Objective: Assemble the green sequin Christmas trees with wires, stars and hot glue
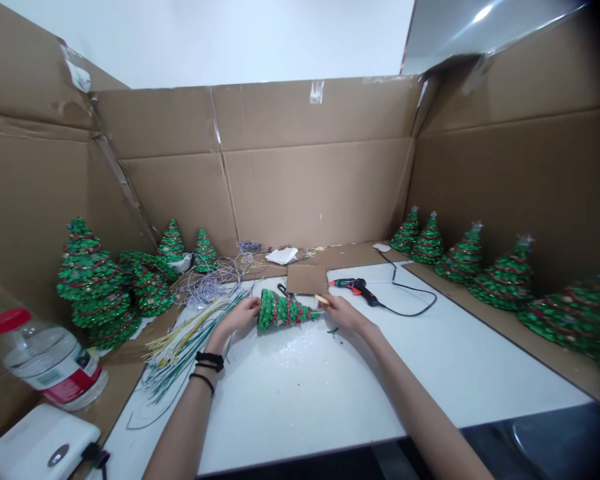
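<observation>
A small green Christmas tree with red garland lies on its side above the white table, its tip pointing right. My left hand is closed on its wide base. By the tip, my right hand grips a thin tan stick-like tool; its exact kind is too small to make out. Silvery glitter and a few green scraps are scattered on the table below. Just behind the tree lie a brown cardboard square and a small black-handled item, partly hidden.
A hot glue gun with a black cord rests to the right. Green, yellow and white wires spread at left. Finished trees line both sides. A red-capped bottle and white box stand front left. Cardboard walls enclose the table.
</observation>
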Motion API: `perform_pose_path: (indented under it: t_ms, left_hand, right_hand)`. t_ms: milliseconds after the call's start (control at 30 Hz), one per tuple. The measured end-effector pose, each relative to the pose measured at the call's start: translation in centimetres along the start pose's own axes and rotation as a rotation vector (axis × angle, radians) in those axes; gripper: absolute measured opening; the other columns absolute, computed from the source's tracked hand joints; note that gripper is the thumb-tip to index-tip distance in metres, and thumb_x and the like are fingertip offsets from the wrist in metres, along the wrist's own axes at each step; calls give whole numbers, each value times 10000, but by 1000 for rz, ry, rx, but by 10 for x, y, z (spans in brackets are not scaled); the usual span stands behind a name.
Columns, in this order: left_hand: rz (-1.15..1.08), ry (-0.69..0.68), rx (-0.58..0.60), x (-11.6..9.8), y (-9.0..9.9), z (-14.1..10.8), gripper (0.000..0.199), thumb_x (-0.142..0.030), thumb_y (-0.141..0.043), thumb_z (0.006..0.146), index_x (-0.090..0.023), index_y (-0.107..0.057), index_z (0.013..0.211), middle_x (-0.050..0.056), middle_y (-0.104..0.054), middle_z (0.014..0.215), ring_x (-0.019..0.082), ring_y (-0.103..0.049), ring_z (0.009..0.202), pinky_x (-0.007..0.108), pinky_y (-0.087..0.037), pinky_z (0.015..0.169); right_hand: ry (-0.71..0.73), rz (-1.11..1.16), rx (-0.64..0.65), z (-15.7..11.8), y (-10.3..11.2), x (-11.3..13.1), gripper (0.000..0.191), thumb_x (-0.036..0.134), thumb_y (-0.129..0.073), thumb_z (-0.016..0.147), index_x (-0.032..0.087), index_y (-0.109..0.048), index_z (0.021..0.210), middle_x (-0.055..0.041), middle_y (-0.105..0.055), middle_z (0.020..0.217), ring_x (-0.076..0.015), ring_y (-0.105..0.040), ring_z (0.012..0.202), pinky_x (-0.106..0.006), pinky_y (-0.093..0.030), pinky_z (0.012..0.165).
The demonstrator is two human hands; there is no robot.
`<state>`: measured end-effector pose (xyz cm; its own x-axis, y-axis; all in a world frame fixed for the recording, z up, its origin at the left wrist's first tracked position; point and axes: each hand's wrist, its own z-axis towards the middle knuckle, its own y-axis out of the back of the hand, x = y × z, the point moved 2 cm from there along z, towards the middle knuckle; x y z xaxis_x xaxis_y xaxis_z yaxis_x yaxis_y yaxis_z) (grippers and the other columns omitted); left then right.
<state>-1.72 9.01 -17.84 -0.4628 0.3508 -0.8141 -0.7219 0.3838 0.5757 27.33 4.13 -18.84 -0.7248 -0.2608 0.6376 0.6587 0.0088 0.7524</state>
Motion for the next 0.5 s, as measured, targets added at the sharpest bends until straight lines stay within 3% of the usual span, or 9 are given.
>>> perform_pose_path:
  t_ms: [333,500]
  left_hand:
    - [197,-11,-4,6,4,-4,93,-226,-499,664,-155,-532,613,-13,-521,611,145,-471,612,257,-358,605]
    - [301,-78,-56,-3,8,-7,67,-205,-548,691,-173,-559,633,33,-548,714,205,-493,774,308,-379,737]
  right_hand:
    - [-31,-24,11,-2,3,5,262,152,-352,824,147,-607,879,-97,-657,928,-210,-591,871,-275,-414,772]
    - [-11,-8,12,-1,1,2,254,172,-347,832,144,-594,885,-106,-656,934,-218,-591,877,-286,-411,777]
